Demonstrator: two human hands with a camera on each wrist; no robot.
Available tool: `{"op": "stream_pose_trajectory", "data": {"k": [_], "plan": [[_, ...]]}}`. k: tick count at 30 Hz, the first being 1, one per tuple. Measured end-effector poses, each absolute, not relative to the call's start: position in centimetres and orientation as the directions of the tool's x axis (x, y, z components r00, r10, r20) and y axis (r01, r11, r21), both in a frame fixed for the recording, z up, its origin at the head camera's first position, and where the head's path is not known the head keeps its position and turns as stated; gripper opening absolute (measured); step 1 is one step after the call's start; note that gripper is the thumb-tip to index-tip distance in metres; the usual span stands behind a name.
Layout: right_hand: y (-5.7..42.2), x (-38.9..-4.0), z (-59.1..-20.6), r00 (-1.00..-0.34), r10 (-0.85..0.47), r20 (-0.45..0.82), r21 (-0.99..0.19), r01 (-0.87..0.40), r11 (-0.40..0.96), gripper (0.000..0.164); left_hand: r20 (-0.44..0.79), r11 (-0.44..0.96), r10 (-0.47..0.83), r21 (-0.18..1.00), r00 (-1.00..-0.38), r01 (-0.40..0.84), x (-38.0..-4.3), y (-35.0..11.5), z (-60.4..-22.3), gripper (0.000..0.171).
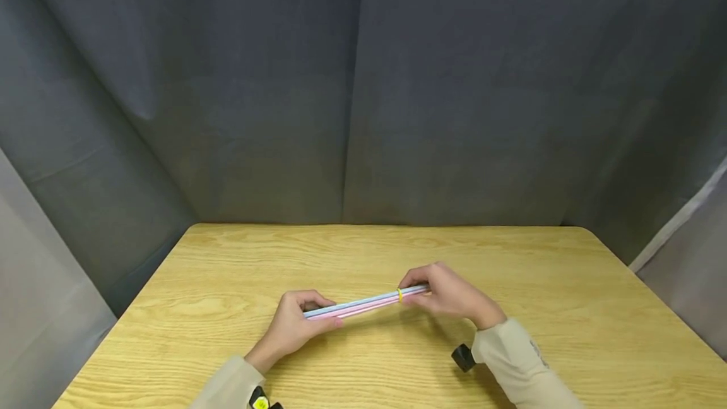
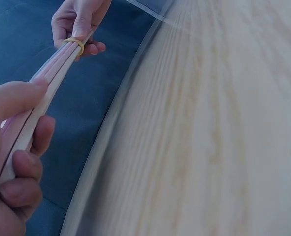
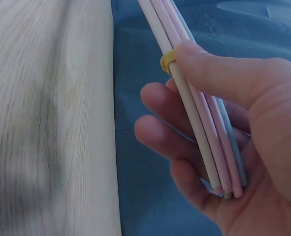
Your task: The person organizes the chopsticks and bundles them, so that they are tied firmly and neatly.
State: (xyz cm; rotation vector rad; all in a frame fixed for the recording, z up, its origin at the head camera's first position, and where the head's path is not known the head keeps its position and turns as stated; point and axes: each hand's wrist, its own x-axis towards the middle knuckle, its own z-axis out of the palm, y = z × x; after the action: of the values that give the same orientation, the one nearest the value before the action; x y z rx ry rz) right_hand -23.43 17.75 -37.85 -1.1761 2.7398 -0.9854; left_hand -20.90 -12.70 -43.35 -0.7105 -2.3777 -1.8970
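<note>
Held between both hands over the table is a bundle of long, thin sticks (image 1: 366, 305) in pastel blue, pink and white. The left hand (image 1: 292, 327) grips its left end, thumb along the near side and fingers beneath. A yellow rubber band (image 1: 400, 295) circles the bundle toward its right end. There the right hand (image 1: 449, 292) pinches it, and in the right wrist view the thumb presses right by the band. The sticks' ends (image 3: 229, 189) show there, lying close together against the palm. The bundle slants slightly up to the right in the head view.
The wood-grain table (image 1: 284, 257) spreads beneath both hands. Dark grey cloth (image 1: 255, 112) hangs behind its far edge, with lighter panels (image 1: 40, 289) at the sides. Beige sleeves (image 1: 517, 358) and small black devices (image 1: 463, 357) are at the wrists.
</note>
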Motion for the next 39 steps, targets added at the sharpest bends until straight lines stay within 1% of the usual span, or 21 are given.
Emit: {"op": "stream_pose_trajectory", "data": {"k": [7,17,21,25,28,32,35,39], "plan": [[17.2,-23.0,-37.8,-0.701,-0.667,0.253,-0.470,-0.691,0.549,0.006,0.292,0.162,0.349,0.917,-0.890,0.365,-20.9,-12.7,-43.6,0.026],[17.1,-22.9,-37.5,-0.704,-0.652,0.280,-0.450,-0.696,0.559,0.010,0.294,0.146,0.371,0.918,-0.881,0.368,-21.4,-12.1,-43.2,0.025],[16.8,-22.7,-37.7,-0.687,-0.677,0.265,-0.435,-0.712,0.552,0.011,0.294,0.151,0.376,0.916,-0.879,0.371,-21.2,-12.0,-43.2,0.025],[16.2,-22.4,-37.8,-0.661,-0.702,0.263,-0.412,-0.735,0.538,0.012,0.313,0.146,0.401,0.906,-0.861,0.397,-21.0,-11.6,-43.1,0.025],[15.7,-22.2,-37.9,-0.661,-0.712,0.237,-0.432,-0.728,0.532,0.013,0.326,0.143,0.415,0.898,-0.849,0.415,-21.1,-11.4,-43.2,0.025],[15.5,-22.2,-38.0,-0.671,-0.716,0.190,-0.477,-0.701,0.530,0.015,0.321,0.163,0.411,0.895,-0.853,0.415,-21.2,-11.4,-43.2,0.024],[15.7,-22.3,-37.9,-0.679,-0.714,0.167,-0.514,-0.679,0.525,0.020,0.313,0.175,0.413,0.894,-0.855,0.412,-21.2,-11.6,-43.2,0.024],[16.6,-22.6,-37.7,-0.706,-0.696,0.129,-0.551,-0.635,0.542,0.027,0.299,0.183,0.410,0.899,-0.862,0.399,-21.3,-11.6,-43.2,0.026]]}}
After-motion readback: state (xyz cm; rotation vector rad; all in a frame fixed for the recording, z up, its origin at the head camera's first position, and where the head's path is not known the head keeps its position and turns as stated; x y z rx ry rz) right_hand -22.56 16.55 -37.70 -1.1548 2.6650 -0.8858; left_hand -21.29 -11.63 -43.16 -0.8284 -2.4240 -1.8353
